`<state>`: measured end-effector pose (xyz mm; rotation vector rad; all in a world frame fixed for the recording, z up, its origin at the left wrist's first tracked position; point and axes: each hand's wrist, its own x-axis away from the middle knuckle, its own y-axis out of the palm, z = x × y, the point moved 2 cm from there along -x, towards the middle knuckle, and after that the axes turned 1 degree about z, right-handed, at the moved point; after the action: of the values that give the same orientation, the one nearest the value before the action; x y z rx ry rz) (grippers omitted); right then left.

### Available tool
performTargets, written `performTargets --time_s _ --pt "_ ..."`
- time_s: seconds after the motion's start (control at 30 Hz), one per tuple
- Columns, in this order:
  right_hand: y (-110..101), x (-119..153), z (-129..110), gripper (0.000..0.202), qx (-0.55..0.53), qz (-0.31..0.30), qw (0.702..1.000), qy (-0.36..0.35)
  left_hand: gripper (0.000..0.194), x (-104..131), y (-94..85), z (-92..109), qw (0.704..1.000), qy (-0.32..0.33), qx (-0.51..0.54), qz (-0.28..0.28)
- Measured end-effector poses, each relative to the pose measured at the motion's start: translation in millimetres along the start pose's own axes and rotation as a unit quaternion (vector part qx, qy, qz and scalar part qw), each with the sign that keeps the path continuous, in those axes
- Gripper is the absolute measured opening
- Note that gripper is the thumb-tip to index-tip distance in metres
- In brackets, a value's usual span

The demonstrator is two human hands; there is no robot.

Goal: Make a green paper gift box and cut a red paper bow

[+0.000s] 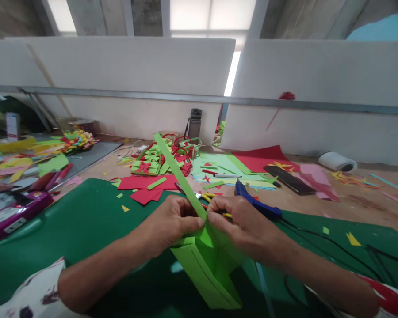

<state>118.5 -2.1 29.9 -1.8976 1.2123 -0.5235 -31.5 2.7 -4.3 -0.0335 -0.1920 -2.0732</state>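
A small open box of bright green paper (199,271) is tilted above the dark green mat, its folded sides showing. At its far end a long green paper strip (174,165) slants up and to the left. My left hand (175,216) is closed, thumb and fingers pinching the strip where it meets the box edge. Close beside it, my right hand (234,221) pinches the same join from the right. Behind the hands lie scissors (210,195), partly hidden, and a blue hot glue gun (257,201) with a black cord.
Red and green paper bags (146,165) are heaped at the back, near a grey bottle (195,123). Red card pieces (146,183), a black phone (289,180) and a white roll (337,161) lie beyond the green mat (96,212). A purple device (20,212) stands left.
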Motion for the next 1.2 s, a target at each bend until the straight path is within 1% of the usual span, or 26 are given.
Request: performTargets --time_s 0.17,0.3,0.37,0.47,0.6,0.7,0.77,0.9,1.03,1.2 --pt "-1.8 -0.1 5.7 0.017 -0.012 -0.027 1.0 -0.011 0.019 -1.4 -1.3 -1.9 1.0 0.002 -0.014 -0.002" --pt "-5.0 -0.3 3.6 0.027 -0.017 -0.041 0.999 -0.032 0.02 -1.5 -2.2 -2.1 1.0 0.005 -0.025 0.001" --pt "-4.4 -0.5 2.3 0.028 -0.008 -0.033 0.999 -0.024 0.019 -1.1 -1.4 -1.3 1.0 -0.005 -0.025 0.004" --pt "-0.3 -0.9 2.9 0.026 0.006 -0.027 1.0 0.0 0.02 -0.2 1.1 0.5 1.0 -0.015 -0.012 0.005" --pt "4.0 -0.1 4.2 0.022 0.027 -0.034 0.999 -0.02 0.023 0.5 2.8 1.5 1.0 -0.019 -0.004 0.003" --pt "3.6 0.6 4.5 0.018 0.024 -0.039 0.999 -0.022 0.021 -0.2 0.2 0.0 0.999 -0.02 -0.032 0.027" --pt "2.3 0.2 4.3 0.018 0.015 -0.039 0.999 -0.023 0.02 -1.1 -1.8 -1.1 0.999 -0.013 -0.037 0.029" --pt "-1.0 -3.4 5.9 0.022 0.016 -0.024 1.0 -0.006 0.022 -1.6 -3.1 -0.3 1.0 0.01 -0.025 -0.006" --pt "-1.0 -6.9 9.6 0.025 -0.012 -0.015 1.0 0.013 0.02 0.4 -1.9 3.5 0.999 0.015 -0.044 0.007" --pt "1.6 -6.7 9.2 0.027 -0.028 -0.034 0.999 0.014 0.012 1.5 0.1 3.6 0.998 0.029 -0.058 0.024"
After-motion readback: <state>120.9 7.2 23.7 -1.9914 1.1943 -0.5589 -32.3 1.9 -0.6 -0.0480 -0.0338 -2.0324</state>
